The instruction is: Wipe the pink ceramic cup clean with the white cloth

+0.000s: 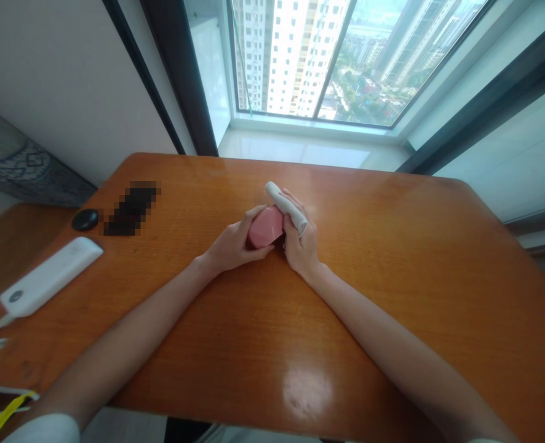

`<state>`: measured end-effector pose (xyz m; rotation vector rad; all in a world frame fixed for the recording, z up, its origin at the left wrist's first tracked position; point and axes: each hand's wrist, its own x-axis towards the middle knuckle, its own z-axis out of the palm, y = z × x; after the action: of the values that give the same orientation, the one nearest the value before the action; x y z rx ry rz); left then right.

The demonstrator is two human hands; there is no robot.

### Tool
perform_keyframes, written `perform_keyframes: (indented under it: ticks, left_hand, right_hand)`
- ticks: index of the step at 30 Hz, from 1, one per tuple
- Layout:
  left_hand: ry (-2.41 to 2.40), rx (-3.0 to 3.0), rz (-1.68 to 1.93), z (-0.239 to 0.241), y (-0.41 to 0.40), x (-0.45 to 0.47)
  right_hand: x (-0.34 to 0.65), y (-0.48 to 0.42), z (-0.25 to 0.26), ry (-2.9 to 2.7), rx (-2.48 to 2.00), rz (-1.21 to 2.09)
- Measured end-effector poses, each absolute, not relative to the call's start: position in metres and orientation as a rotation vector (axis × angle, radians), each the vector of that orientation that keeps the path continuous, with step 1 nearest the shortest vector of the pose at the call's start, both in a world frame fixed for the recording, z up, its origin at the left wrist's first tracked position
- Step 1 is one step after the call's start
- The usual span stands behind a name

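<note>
A smooth pink object [266,227] with rounded sides sits in my left hand [236,245], whose thumb and fingers curve round its left side. Its kind cannot be made out from here. My right hand [302,243] is closed on a folded white cloth [285,206], which slants up and left past the fingers. Cloth and pink object meet, or nearly so, between the two hands. Parts of the right fingers are hidden behind the cloth. Both hands are over the middle of the wooden table [369,264].
On the table's left side lie a white power strip-like box [53,274] with a cable, a round black object [85,219] and a pixelated dark item [131,209]. A yellow strip [7,418] and white cables are at the lower left. Behind the table is a window [314,120].
</note>
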<state>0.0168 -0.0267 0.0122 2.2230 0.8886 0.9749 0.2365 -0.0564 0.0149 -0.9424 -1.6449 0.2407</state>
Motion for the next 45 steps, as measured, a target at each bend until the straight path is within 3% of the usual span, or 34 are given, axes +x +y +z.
perform_keyframes:
  ticks: [6, 12, 19, 24, 30, 35, 41, 45]
  left_hand:
    - [0.905, 2.221, 0.846, 0.005, -0.024, 0.015]
    - [0.898, 2.225, 0.965, 0.014, -0.028, 0.018]
    - [0.919, 2.205, 0.871, 0.006, -0.025, 0.015]
    - [0.897, 2.226, 0.964, 0.012, -0.027, 0.017]
    - [0.912, 2.190, 0.910, 0.008, -0.026, 0.015]
    - [0.889, 2.234, 0.967, 0.010, -0.026, 0.017]
    - [0.914, 2.190, 0.892, 0.006, -0.026, 0.015]
    - [0.926, 2.198, 0.927, 0.008, -0.027, 0.017]
  right_hand:
    - [0.237, -0.066, 0.016, -2.003, -0.742, -0.006]
    - [0.238, -0.052, 0.011, -1.625, -1.024, 0.214]
    - [0.235, -0.064, 0.015, -1.954, -0.735, 0.025]
    - [0.236, -0.053, 0.014, -1.627, -1.012, 0.279]
    - [0.237, -0.061, 0.014, -1.887, -0.834, 0.079]
    - [0.237, -0.055, 0.014, -1.625, -0.992, 0.281]
    - [0.239, -0.063, 0.015, -1.936, -0.761, 0.043]
    - [0.238, -0.058, 0.014, -1.789, -0.911, 0.167]
